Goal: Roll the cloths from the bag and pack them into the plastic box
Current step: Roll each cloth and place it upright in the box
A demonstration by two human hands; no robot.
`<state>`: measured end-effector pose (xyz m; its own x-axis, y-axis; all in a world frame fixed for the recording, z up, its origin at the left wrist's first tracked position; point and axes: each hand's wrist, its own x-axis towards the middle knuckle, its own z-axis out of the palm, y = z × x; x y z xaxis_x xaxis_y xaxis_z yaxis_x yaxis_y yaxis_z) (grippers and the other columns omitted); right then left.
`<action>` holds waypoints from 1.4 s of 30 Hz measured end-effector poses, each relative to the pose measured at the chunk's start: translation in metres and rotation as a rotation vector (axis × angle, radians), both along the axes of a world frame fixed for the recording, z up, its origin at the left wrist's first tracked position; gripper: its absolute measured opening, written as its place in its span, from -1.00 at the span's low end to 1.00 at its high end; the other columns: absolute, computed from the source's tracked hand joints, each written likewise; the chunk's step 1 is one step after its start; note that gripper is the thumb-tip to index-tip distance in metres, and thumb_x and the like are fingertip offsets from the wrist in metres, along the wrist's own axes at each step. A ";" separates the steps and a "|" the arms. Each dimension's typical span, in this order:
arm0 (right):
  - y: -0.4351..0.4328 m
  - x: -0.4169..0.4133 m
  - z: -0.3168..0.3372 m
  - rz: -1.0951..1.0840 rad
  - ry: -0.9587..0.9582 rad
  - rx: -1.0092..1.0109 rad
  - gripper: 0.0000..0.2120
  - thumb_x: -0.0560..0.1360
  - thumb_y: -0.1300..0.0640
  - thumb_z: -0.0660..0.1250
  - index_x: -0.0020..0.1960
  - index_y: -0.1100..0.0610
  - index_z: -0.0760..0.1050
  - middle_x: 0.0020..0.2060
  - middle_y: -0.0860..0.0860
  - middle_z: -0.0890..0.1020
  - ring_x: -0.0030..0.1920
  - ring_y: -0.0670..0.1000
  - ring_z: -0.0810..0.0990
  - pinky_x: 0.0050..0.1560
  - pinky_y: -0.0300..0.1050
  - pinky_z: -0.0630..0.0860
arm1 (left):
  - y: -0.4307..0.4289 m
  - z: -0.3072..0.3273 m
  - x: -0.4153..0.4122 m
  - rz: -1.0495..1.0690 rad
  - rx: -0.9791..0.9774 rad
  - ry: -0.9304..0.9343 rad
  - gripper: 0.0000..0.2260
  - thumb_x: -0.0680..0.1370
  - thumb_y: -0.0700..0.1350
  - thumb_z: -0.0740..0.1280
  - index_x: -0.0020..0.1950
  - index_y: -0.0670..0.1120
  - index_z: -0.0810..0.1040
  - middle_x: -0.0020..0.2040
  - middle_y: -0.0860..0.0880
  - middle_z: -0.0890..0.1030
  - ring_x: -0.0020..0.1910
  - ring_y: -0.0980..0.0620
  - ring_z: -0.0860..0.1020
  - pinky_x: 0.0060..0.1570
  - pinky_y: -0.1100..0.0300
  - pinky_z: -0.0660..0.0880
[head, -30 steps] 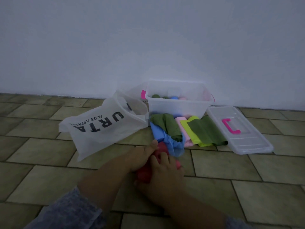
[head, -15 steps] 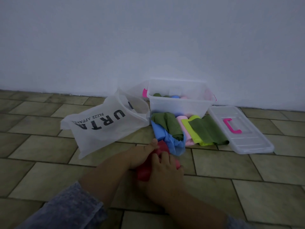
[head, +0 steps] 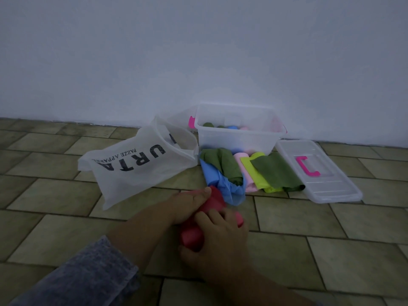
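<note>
A red cloth, partly rolled, lies on the tiled floor under both my hands. My left hand grips its far end with the thumb on top. My right hand curls over the roll from the near side. Beyond them lies a pile of loose cloths: blue, dark green, pink, lime and another green. The clear plastic box stands open by the wall with several rolled cloths inside. The white bag lies on its side to the left.
The box's clear lid with a pink handle lies flat on the floor right of the box. A white wall rises just behind the box. Bare tiles stretch to the left and right of my hands.
My hands have stayed on the red cloth and shifted only slightly; the roll looks a little thicker. The view has tipped down a touch.
</note>
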<state>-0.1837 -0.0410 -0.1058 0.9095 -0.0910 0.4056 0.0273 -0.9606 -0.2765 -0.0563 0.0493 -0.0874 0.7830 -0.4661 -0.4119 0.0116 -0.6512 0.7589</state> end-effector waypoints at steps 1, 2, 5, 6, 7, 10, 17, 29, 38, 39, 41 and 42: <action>-0.001 -0.002 -0.001 0.018 0.023 -0.009 -0.50 0.13 -0.45 0.23 -0.04 -0.22 0.36 -0.15 -0.26 0.53 -0.10 -0.03 0.49 -0.19 0.05 0.39 | 0.000 0.000 -0.001 0.000 0.004 0.001 -0.42 0.47 0.40 0.10 0.24 0.02 0.53 0.26 -0.06 0.53 0.18 0.04 0.48 0.30 0.09 0.33; -0.002 -0.003 -0.003 0.031 0.052 -0.018 -0.51 0.13 -0.45 0.23 -0.06 -0.21 0.35 -0.17 -0.25 0.52 -0.11 -0.03 0.50 -0.20 0.03 0.36 | -0.001 -0.001 -0.001 0.002 0.002 0.004 -0.41 0.48 0.39 0.10 0.26 0.01 0.52 0.28 -0.06 0.52 0.20 0.03 0.48 0.32 0.07 0.33; -0.006 -0.003 -0.004 0.042 0.161 -0.022 -0.50 0.15 -0.45 0.22 -0.04 -0.20 0.35 -0.15 -0.24 0.53 -0.08 -0.01 0.48 -0.16 0.03 0.29 | -0.002 0.001 -0.003 0.013 -0.017 0.030 -0.38 0.46 0.40 0.10 0.30 0.01 0.49 0.30 -0.08 0.50 0.24 0.00 0.47 0.34 0.02 0.33; -0.007 -0.001 -0.003 0.051 0.206 -0.016 -0.48 0.17 -0.46 0.20 0.01 -0.20 0.34 -0.09 -0.23 0.54 -0.03 0.00 0.46 -0.12 0.05 0.28 | -0.002 0.001 -0.004 0.008 -0.011 0.031 -0.38 0.45 0.41 0.10 0.31 0.03 0.48 0.32 -0.08 0.49 0.24 0.00 0.46 0.34 0.03 0.33; -0.008 0.001 -0.002 0.064 0.255 -0.009 -0.45 0.18 -0.47 0.18 0.06 -0.21 0.32 -0.04 -0.22 0.54 0.02 0.01 0.44 -0.07 0.08 0.28 | -0.002 0.001 -0.004 -0.002 0.000 0.025 -0.39 0.46 0.41 0.08 0.32 0.05 0.47 0.33 -0.07 0.47 0.26 0.00 0.45 0.34 0.05 0.31; -0.014 0.004 0.005 0.127 0.382 -0.010 -0.38 0.20 -0.50 0.13 0.15 -0.22 0.27 0.08 -0.20 0.50 0.11 0.01 0.38 0.03 0.11 0.24 | 0.000 0.000 -0.003 -0.002 0.007 0.011 -0.40 0.46 0.41 0.06 0.33 0.09 0.46 0.35 -0.06 0.45 0.26 0.01 0.43 0.29 0.13 0.30; -0.047 0.012 0.034 0.260 0.602 0.161 -0.74 0.42 -0.04 0.20 0.10 -0.11 0.35 -0.04 -0.12 0.50 -0.01 -0.04 0.45 0.12 0.01 0.34 | 0.002 0.001 -0.004 -0.042 0.032 -0.016 -0.36 0.47 0.40 0.01 0.39 0.07 0.39 0.39 -0.06 0.42 0.30 0.00 0.40 0.28 0.17 0.27; -0.056 0.024 0.030 0.295 0.641 0.262 -0.61 0.48 0.14 0.28 0.28 -0.11 0.43 0.14 0.01 0.54 0.09 0.02 0.51 -0.01 -0.23 0.39 | 0.007 0.016 -0.025 -0.077 0.030 -0.296 -0.72 0.60 -0.10 0.23 0.31 -0.02 0.48 0.27 -0.01 0.50 0.21 0.04 0.46 0.13 0.32 0.33; -0.054 0.018 0.023 0.272 0.528 0.331 -0.66 0.41 0.15 0.30 0.15 -0.09 0.47 0.01 -0.05 0.48 -0.04 -0.07 0.45 -0.09 -0.21 0.41 | 0.025 0.015 -0.045 -0.291 0.204 -0.380 -0.65 0.52 -0.03 0.33 0.29 0.11 0.38 0.16 0.07 0.55 -0.01 0.16 0.48 0.01 0.25 0.41; -0.056 0.016 0.023 0.258 0.515 0.391 -0.71 0.40 0.17 0.29 0.08 -0.08 0.47 -0.03 -0.08 0.47 -0.07 -0.10 0.45 -0.12 -0.22 0.42 | 0.025 0.014 -0.044 -0.294 0.211 -0.379 -0.66 0.51 -0.07 0.33 0.27 0.11 0.40 0.15 0.07 0.55 0.01 0.15 0.48 0.03 0.24 0.42; -0.062 0.015 0.024 0.221 0.497 0.461 -0.77 0.39 0.21 0.27 -0.06 -0.09 0.49 -0.10 -0.14 0.47 -0.11 -0.11 0.46 -0.14 -0.22 0.43 | 0.024 0.013 -0.042 -0.298 0.233 -0.363 -0.67 0.51 -0.09 0.34 0.25 0.10 0.41 0.15 0.06 0.54 0.04 0.13 0.48 0.05 0.23 0.42; -0.067 0.014 0.024 0.198 0.491 0.449 -0.77 0.40 0.22 0.27 -0.11 -0.12 0.49 -0.13 -0.19 0.45 -0.11 -0.12 0.45 -0.14 -0.24 0.41 | 0.024 0.012 -0.040 -0.297 0.239 -0.347 -0.68 0.51 -0.10 0.34 0.24 0.09 0.42 0.16 0.06 0.54 0.04 0.13 0.48 0.05 0.24 0.41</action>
